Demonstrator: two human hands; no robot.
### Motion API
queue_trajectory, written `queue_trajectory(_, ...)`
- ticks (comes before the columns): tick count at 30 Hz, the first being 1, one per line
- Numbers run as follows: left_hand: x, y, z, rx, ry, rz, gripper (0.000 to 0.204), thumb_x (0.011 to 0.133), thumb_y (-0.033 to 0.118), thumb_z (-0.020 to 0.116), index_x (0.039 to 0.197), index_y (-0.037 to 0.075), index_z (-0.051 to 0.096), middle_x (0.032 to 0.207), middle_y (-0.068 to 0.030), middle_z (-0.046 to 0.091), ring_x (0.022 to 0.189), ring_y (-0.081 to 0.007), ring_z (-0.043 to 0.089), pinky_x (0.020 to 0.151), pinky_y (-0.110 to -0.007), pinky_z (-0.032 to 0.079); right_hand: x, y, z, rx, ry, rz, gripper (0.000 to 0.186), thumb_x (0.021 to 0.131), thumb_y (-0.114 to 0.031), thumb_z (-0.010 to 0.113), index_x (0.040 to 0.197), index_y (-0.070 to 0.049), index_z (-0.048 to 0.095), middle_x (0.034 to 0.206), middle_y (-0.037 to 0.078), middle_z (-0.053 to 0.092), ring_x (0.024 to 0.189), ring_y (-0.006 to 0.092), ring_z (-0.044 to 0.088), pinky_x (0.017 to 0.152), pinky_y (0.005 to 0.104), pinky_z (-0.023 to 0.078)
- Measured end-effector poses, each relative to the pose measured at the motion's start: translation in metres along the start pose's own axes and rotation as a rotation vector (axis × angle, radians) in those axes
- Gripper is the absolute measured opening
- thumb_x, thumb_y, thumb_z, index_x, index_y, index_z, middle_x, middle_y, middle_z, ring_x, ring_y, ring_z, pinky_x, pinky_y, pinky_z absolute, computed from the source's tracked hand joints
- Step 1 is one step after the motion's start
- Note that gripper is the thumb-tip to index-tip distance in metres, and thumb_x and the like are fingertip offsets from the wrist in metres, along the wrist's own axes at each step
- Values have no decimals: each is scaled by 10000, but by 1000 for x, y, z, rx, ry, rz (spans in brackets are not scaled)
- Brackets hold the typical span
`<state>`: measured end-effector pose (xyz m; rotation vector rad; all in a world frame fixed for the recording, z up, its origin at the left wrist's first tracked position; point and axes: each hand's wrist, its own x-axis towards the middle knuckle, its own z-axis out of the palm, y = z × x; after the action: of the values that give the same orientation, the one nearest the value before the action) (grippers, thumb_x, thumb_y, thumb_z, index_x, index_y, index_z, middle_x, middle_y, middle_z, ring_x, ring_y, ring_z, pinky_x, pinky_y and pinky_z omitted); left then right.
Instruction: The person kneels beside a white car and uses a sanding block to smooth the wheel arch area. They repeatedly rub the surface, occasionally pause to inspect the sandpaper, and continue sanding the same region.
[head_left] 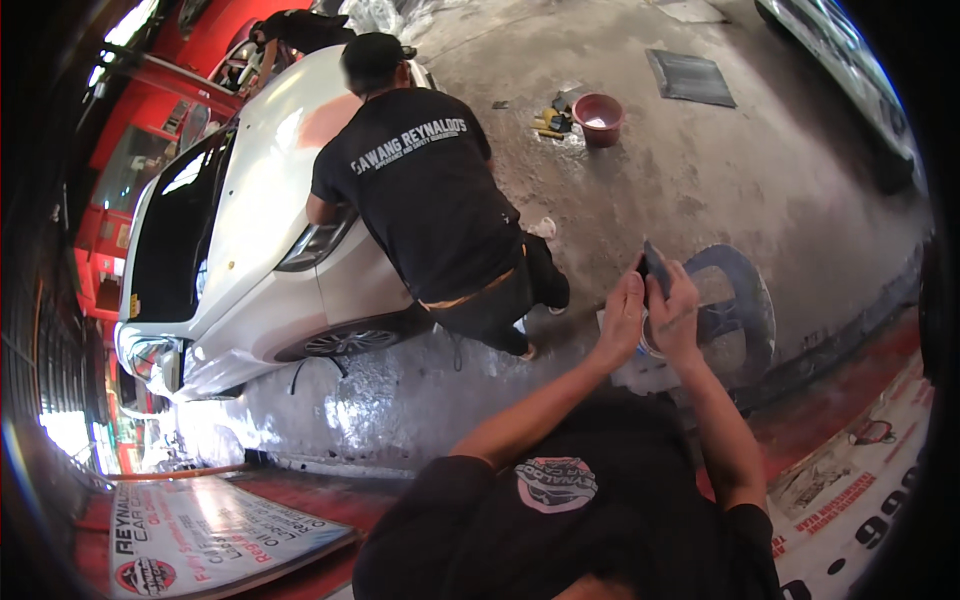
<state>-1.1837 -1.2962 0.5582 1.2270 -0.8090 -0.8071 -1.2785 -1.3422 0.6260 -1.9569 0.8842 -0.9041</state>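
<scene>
Both my hands are raised close together in front of me, closed around a small dark flat piece (656,264) whose pointed end sticks up past the fingers. My left hand (624,310) grips it from the left, and my right hand (676,310) wraps it from the right. Its kind is hard to make out; the fingers hide its lower part. Just beyond my right hand, a grey ring-shaped part (757,305) with broad spokes lies low. Something pale and rounded shows partly behind my wrists.
A co-worker in a black shirt (430,190) leans over a silver car (250,220) at left; another person (300,32) stands beyond. A reddish bucket (598,118) with small yellow and black items (554,118) and a dark mat (690,78) lie on the wet concrete. Sign boards (215,530) stand nearby.
</scene>
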Motion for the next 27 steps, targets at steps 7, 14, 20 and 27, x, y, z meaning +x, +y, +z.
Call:
queue_trajectory(7,-8,18,-8,123,-38,-83,550,1113,398,343,1399,-34,525,1100,-81,627,994,-133,540,926,-278,450,-10,9,-6,120,11,80,425,862,3,551,1280,14,627,1097,266,660,1041,428,658,912,412,516)
queue_trajectory(14,-6,21,5,208,-24,-145,458,1091,315,455,1353,-47,557,994,-71,668,882,-108,540,836,-278,472,-28,15,0,193,186,-68,323,903,-63,568,1204,25,643,990,231,674,865,418,644,762,428,499)
queue_trajectory(20,-34,6,0,481,-176,-186,395,1034,282,590,1251,-45,626,1014,-72,717,921,-155,650,845,-291,511,4,120,-35,284,224,404,281,930,-142,619,1139,43,643,891,146,689,828,224,651,744,375,490)
queue_trajectory(27,-51,-50,-125,-487,-171,-922,277,999,314,629,1129,72,665,932,-45,693,797,-158,668,690,-309,543,-75,158,-63,504,-225,518,341,872,-209,725,1114,27,679,951,62,706,884,140,638,814,325,507)
